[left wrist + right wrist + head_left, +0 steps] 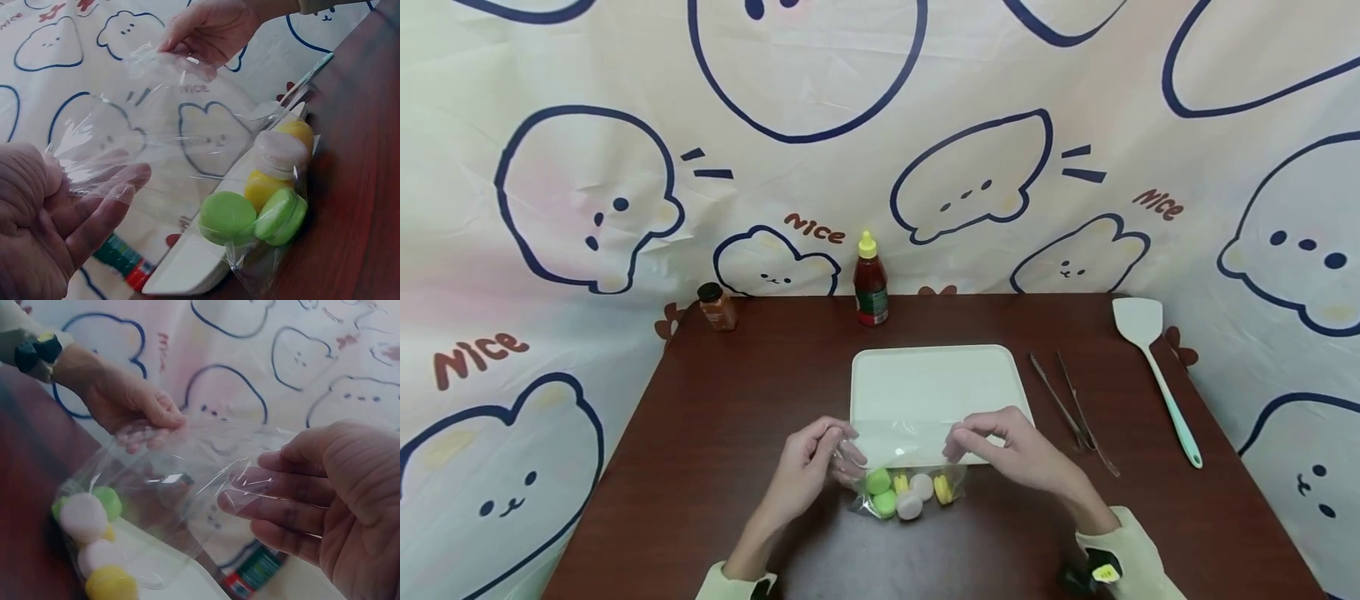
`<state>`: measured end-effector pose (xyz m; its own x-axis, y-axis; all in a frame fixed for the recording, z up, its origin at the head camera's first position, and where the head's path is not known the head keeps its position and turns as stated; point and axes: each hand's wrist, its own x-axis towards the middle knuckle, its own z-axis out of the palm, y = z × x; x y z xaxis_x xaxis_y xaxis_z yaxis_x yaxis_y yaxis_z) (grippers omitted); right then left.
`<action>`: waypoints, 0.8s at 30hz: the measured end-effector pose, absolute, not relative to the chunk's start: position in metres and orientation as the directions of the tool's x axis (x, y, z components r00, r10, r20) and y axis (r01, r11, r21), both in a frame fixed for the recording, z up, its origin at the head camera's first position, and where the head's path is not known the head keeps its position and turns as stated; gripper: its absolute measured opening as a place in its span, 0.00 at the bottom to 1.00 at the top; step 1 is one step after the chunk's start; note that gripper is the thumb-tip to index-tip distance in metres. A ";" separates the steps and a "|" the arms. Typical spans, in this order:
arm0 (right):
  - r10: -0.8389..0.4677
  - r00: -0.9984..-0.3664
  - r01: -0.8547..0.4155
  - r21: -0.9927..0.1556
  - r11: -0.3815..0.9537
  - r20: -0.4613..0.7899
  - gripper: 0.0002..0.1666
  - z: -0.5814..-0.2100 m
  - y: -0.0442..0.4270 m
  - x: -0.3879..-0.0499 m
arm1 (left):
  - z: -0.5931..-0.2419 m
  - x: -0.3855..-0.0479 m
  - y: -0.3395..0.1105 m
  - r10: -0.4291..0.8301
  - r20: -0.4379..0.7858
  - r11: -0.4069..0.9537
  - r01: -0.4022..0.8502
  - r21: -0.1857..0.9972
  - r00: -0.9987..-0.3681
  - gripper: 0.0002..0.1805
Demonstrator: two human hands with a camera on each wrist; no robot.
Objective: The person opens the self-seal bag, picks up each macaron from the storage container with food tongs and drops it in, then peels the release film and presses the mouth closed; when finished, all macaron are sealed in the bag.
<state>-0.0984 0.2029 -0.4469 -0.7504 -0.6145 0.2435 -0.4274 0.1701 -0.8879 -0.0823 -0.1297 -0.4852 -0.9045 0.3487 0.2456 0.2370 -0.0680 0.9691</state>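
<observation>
A clear plastic bag (pixel 169 131) is stretched between my two hands, with several macarons at its bottom: green ones (pixel 228 217), pale pinkish-white ones (pixel 83 517) and yellow ones (pixel 111 584). My left hand (pixel 808 462) pinches one upper corner of the bag between thumb and fingers. At the opposite corner my right hand (pixel 1018 450) pinches the film, its other fingers lying against the plastic in the right wrist view. The macarons hang low, just in front of the near edge of a white tray (pixel 936 375), and the bag's upper part overlaps that tray.
Metal tongs (pixel 1075 408) lie right of the tray, with a white spatula (pixel 1157 375) with a mint handle beyond them. A red sauce bottle (pixel 871 287) with a yellow cap stands behind the tray. A small dark-lidded jar (pixel 718 310) sits at the table's back left corner.
</observation>
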 end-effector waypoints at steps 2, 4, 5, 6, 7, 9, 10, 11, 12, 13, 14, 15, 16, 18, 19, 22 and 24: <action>-0.640 -0.723 -0.435 -0.891 0.132 0.259 0.16 -0.447 0.194 -0.093 | -0.482 -0.073 -0.140 0.340 0.270 -0.035 0.275 0.961 -0.901 0.14; -0.669 -0.688 -0.441 -0.894 0.078 0.282 0.16 -0.449 0.182 -0.090 | -0.479 -0.065 -0.152 0.311 0.297 0.012 0.316 0.949 -0.903 0.14; -0.684 -0.664 -0.451 -0.892 0.043 0.302 0.16 -0.450 0.176 -0.089 | -0.477 -0.060 -0.159 0.292 0.299 0.038 0.323 0.945 -0.908 0.13; -0.700 -0.639 -0.451 -0.893 0.004 0.319 0.16 -0.452 0.169 -0.088 | -0.474 -0.056 -0.166 0.276 0.307 0.050 0.332 0.942 -0.911 0.13; -0.716 -0.616 -0.442 -0.897 -0.029 0.327 0.16 -0.454 0.161 -0.088 | -0.473 -0.052 -0.173 0.262 0.320 0.058 0.346 0.936 -0.910 0.13; -0.754 -0.567 -0.408 -0.908 -0.093 0.333 0.14 -0.457 0.145 -0.086 | -0.469 -0.043 -0.187 0.217 0.329 0.094 0.355 0.930 -0.919 0.14; -0.772 -0.543 -0.384 -0.915 -0.123 0.331 0.14 -0.459 0.136 -0.086 | -0.468 -0.039 -0.193 0.183 0.319 0.124 0.344 0.931 -0.930 0.14; -0.787 -0.522 -0.355 -0.923 -0.149 0.327 0.13 -0.462 0.128 -0.086 | -0.467 -0.036 -0.200 0.153 0.310 0.146 0.332 0.932 -0.938 0.15; -0.800 -0.510 -0.321 -0.933 -0.165 0.317 0.13 -0.465 0.119 -0.087 | -0.466 -0.033 -0.205 0.116 0.299 0.171 0.316 0.933 -0.947 0.15; -0.810 -0.499 -0.299 -0.938 -0.173 0.309 0.13 -0.468 0.111 -0.088 | -0.465 -0.030 -0.211 0.076 0.280 0.202 0.290 0.936 -0.957 0.16; -0.816 -0.494 -0.279 -0.944 -0.177 0.299 0.13 -0.472 0.103 -0.091 | -0.465 -0.028 -0.216 0.033 0.243 0.225 0.244 0.943 -0.969 0.16; -0.819 -0.498 -0.258 -0.951 -0.172 0.284 0.13 -0.475 0.094 -0.094 | -0.465 -0.027 -0.222 -0.011 0.208 0.249 0.199 0.948 -0.978 0.16; -0.820 -0.507 -0.243 -0.956 -0.162 0.267 0.13 -0.479 0.086 -0.097 | -0.465 -0.027 -0.227 -0.046 0.178 0.262 0.160 0.952 -0.983 0.17; -0.817 -0.532 -0.222 -0.968 -0.120 0.223 0.13 -0.485 0.072 -0.107 | -0.467 -0.031 -0.238 -0.097 0.125 0.271 0.094 0.958 -0.987 0.18; -0.814 -0.548 -0.212 -0.973 -0.088 0.193 0.13 -0.487 0.065 -0.112 | -0.469 -0.035 -0.244 -0.118 0.107 0.272 0.072 0.959 -0.987 0.18; -0.795 -0.596 -0.181 -0.983 -0.007 0.116 0.13 -0.494 0.046 -0.134 | -0.476 -0.053 -0.261 -0.165 0.086 0.283 0.037 0.958 -0.983 0.19; -0.775 -0.627 -0.176 -0.983 0.046 0.076 0.13 -0.498 0.036 -0.152 | -0.482 -0.068 -0.270 -0.188 0.079 0.283 0.023 0.959 -0.979 0.19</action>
